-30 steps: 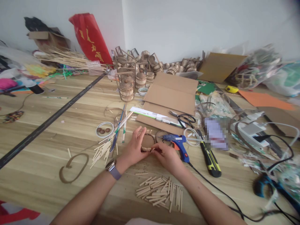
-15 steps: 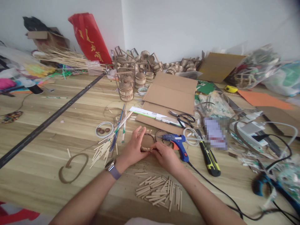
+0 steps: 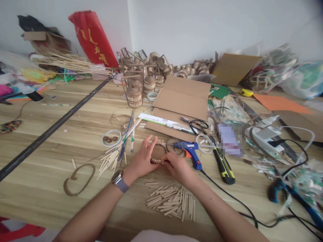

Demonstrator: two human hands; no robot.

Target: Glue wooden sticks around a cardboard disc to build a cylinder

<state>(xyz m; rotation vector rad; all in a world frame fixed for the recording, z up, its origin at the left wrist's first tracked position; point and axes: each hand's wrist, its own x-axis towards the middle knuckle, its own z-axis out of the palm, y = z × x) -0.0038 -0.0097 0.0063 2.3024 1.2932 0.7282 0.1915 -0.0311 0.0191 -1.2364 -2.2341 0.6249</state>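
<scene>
A brown ring (image 3: 156,161) edged with short pale sticks lies between my hands. My left hand (image 3: 141,158), with a watch on its wrist, holds the ring's left side between thumb and fingers; the index finger reaches up past it. At the ring's near right edge, my right hand (image 3: 178,168) is closed in a pinch; whether a stick is also between the fingertips cannot be made out. Below the hands lies a pile of short wooden sticks (image 3: 169,201). A blue glue gun (image 3: 191,153) rests just right of the ring.
A utility knife (image 3: 223,164), scissors (image 3: 198,126) and a cardboard sheet (image 3: 183,97) lie beyond the hands. Longer sticks (image 3: 109,161) and a curled brown strip (image 3: 78,179) are at left. Small stick-sided buckets (image 3: 134,95) stand behind. A black cable (image 3: 227,195) crosses the right side.
The camera view has shifted slightly. Both hands keep nearly the same hold on the ring, and nothing has visibly been picked up or let go.
</scene>
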